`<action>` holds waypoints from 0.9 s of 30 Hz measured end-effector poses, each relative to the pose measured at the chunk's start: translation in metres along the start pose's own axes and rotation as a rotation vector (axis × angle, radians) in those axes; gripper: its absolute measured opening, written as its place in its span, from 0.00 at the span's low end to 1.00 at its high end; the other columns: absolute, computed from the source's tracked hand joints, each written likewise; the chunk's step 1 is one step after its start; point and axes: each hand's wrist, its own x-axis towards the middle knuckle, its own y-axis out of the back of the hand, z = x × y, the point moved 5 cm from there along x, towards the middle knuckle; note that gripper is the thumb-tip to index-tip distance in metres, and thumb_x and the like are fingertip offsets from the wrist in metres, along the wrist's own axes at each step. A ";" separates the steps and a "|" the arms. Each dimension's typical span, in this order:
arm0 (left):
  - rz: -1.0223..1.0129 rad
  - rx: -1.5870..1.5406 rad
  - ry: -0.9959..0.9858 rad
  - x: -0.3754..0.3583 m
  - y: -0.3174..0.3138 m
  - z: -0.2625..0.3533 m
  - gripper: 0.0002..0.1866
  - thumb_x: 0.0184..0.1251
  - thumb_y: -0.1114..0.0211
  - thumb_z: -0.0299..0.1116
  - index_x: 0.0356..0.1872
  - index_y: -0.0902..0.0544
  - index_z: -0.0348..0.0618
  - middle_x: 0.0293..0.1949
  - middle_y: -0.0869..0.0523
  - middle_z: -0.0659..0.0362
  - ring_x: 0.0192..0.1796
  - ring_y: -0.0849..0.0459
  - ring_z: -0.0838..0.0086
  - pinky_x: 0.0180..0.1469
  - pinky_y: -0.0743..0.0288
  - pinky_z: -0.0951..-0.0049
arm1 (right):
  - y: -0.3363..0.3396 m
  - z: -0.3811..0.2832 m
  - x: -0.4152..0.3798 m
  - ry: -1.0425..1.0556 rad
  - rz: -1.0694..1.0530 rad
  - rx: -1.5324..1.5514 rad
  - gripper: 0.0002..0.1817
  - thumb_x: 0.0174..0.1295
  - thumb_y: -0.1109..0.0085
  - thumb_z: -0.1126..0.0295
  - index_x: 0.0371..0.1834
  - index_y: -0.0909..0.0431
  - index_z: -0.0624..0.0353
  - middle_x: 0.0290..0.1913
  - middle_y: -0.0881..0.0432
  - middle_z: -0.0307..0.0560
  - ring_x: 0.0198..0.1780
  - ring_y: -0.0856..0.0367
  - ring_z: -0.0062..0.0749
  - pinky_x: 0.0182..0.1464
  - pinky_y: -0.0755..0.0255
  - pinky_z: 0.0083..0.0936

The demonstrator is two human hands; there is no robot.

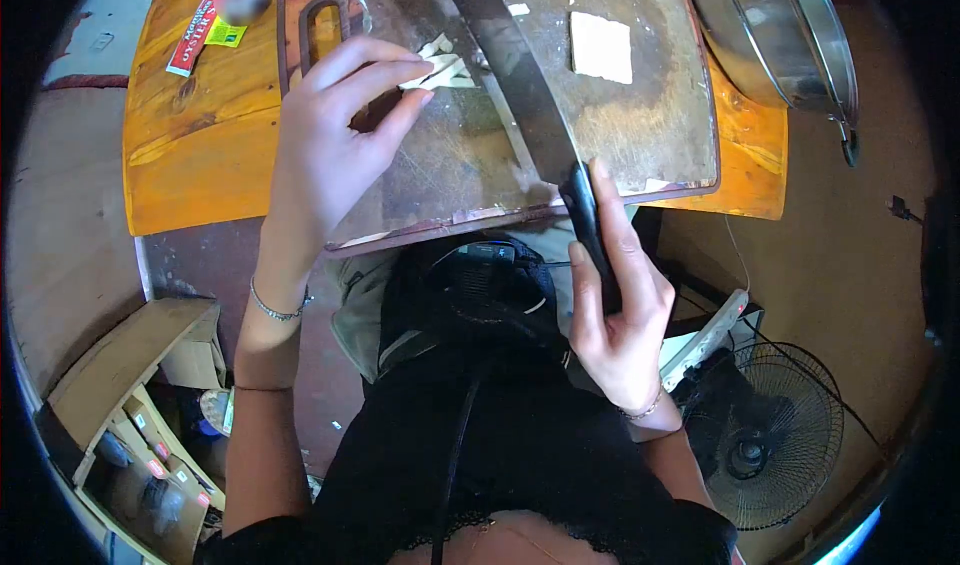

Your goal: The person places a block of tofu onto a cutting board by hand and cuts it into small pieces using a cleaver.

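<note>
My right hand [625, 315] grips the black handle of a large kitchen knife [520, 80]. Its broad blade slants up and to the left over a worn cutting board [400, 180]. To the left of the blade, thumb and fingers of my left hand [345, 115] pinch at several pale white strips [445, 70] lying in a small heap on the board. A flat, square white slab [601, 48], of the same colour as the strips, lies right of the knife. Small white crumbs dot the board near the blade.
A red and yellow oyster sauce packet [200, 25] lies on the wooden table [190, 155] at the left. Steel pans [765, 35] stand at the right edge. Below are a cardboard box [130, 365], a fan [770, 445] and a power strip [705, 340].
</note>
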 end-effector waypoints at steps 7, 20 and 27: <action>0.014 -0.012 -0.040 -0.001 -0.001 -0.002 0.08 0.53 0.30 0.22 0.35 0.15 0.39 0.36 0.16 0.58 0.37 0.16 0.67 0.41 0.23 0.73 | -0.001 -0.008 -0.002 0.027 -0.019 0.006 0.33 0.59 0.46 0.85 0.70 0.36 0.61 0.30 0.22 0.54 0.27 0.23 0.40 0.39 0.25 0.29; 0.041 -0.004 -0.015 -0.006 0.002 -0.002 0.07 0.53 0.30 0.22 0.34 0.15 0.38 0.35 0.16 0.58 0.35 0.16 0.67 0.39 0.23 0.74 | -0.002 -0.008 0.000 0.045 -0.009 0.015 0.32 0.59 0.46 0.85 0.70 0.36 0.60 0.37 0.23 0.57 0.34 0.21 0.40 0.42 0.26 0.28; 0.047 -0.002 -0.054 -0.005 0.002 -0.003 0.06 0.54 0.30 0.21 0.34 0.16 0.37 0.34 0.16 0.58 0.35 0.16 0.67 0.38 0.24 0.75 | -0.013 -0.004 0.000 0.008 -0.060 -0.020 0.33 0.60 0.46 0.84 0.71 0.37 0.58 0.27 0.24 0.53 0.26 0.23 0.41 0.36 0.25 0.31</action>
